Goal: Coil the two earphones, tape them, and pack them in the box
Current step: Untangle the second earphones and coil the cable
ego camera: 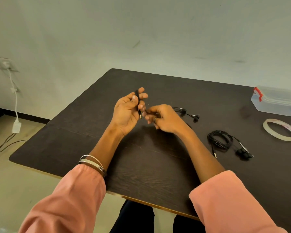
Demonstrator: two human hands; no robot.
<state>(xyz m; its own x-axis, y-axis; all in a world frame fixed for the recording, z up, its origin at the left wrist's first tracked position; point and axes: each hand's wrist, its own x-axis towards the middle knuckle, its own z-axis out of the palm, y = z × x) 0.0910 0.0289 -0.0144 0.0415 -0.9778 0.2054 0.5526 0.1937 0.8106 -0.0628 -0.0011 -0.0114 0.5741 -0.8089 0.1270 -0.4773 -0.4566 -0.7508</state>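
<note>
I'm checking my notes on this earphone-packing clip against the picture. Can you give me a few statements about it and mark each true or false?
1. The left hand grips a coiled black earphone cable with its plug pointing down. True.
2. The tape roll is inside the box. False: it lies flat on the table, nearer the person than the box.
3. A second earphone lies loosely coiled on the table to the right of the right hand. True.
4. The box stands open. False: its lid is on, with a red clip at its end.
5. Both hands rest flat on the table. False: both are raised, with fingers curled on the cable.
</note>
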